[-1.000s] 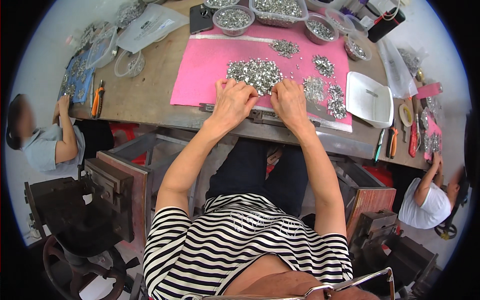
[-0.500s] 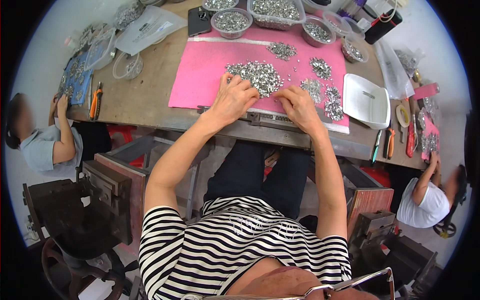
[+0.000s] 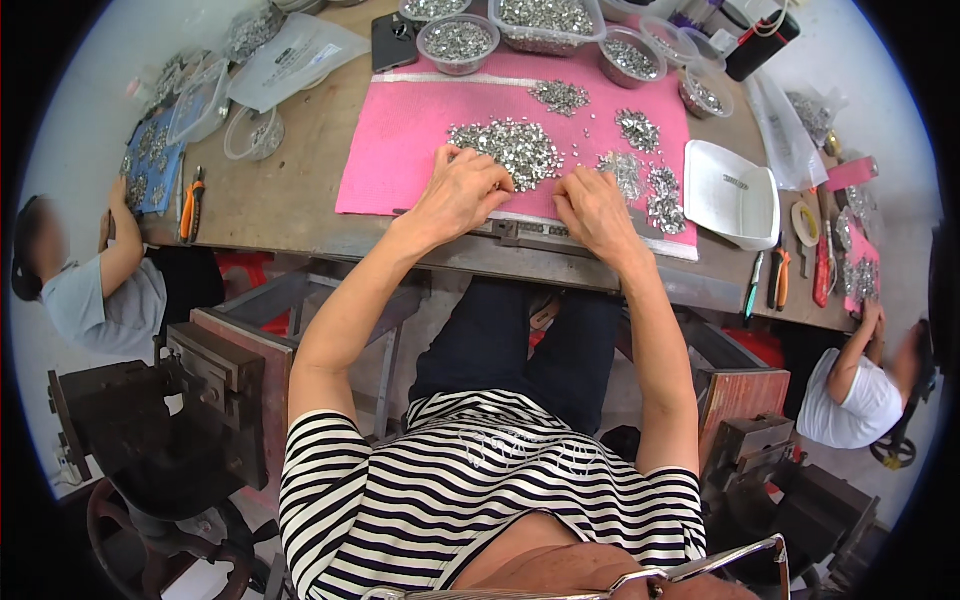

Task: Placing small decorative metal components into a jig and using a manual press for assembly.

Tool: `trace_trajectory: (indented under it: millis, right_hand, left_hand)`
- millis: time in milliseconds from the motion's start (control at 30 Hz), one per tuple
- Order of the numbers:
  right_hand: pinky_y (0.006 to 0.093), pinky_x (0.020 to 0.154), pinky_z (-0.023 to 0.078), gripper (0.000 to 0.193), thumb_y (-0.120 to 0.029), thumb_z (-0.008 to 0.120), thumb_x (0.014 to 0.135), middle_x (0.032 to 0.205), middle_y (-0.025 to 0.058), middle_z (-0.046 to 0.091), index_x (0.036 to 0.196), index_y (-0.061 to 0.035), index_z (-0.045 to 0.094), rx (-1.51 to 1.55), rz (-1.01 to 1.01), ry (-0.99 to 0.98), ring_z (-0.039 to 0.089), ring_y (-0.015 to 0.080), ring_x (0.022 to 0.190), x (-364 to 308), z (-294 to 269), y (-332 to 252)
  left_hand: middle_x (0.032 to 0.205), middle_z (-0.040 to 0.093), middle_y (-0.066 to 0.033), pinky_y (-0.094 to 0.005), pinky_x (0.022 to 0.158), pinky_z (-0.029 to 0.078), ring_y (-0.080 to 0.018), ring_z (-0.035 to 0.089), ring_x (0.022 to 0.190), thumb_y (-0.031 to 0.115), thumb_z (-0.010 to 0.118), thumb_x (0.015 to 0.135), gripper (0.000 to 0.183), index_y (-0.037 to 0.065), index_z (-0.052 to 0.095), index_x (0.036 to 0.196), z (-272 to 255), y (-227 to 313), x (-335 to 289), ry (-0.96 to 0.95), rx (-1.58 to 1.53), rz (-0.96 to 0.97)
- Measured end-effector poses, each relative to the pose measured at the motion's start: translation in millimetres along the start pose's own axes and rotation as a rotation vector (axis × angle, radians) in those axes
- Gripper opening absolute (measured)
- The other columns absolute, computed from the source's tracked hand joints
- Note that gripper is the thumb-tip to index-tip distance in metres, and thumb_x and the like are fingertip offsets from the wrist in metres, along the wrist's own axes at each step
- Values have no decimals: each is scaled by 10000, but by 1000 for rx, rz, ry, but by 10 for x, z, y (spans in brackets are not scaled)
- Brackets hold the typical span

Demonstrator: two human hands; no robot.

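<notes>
A large pile of small shiny metal pieces lies on a pink cloth. My left hand rests at the pile's near left edge, fingers curled and closed; whatever its fingertips hold is too small to make out. To the right, my right hand is bent in a pinch over the cloth, what it pinches hidden. Below and between both hands, a narrow metal bar-like fixture runs along the table's front edge, partly covered by them. Smaller heaps of metal pieces sit beyond my right hand.
Plastic tubs of metal pieces and a black phone line the back. A white tray stands right of the cloth, near orange-handled pliers. More pliers lie left. Co-workers sit at both sides.
My right hand has turned slightly, its fingers drawn in more upright. My left hand stays at the pile's edge. The left co-worker's raised hand has shifted up.
</notes>
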State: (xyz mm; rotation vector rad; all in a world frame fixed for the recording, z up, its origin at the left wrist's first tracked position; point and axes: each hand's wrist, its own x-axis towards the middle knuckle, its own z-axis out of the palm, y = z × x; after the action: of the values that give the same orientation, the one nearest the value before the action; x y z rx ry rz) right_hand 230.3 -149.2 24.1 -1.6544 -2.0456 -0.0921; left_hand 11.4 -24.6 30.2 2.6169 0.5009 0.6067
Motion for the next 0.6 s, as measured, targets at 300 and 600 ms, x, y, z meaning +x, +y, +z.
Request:
trace_trajectory:
  millis: [300,600]
  right_hand:
    - [378,764,440,104,17,674,847,861,109,604,922,-15,610,359,297,121,590,279,814,-568,-285,-163]
    - [404,772,453,164,54,700,792,928,99,617,910,-23,616,222,165,220,579,302,860,-670,-182,-180]
  left_hand:
    - [892,625,-39,-432,969,345,-222,579,903,119,688,896,47,85,676,926,122,-17,-11,46,119,102]
    - [906,616,-30,-421,950,357,-220,579,909,120,680,909,48,99,665,949,301,223,18,208,136,87]
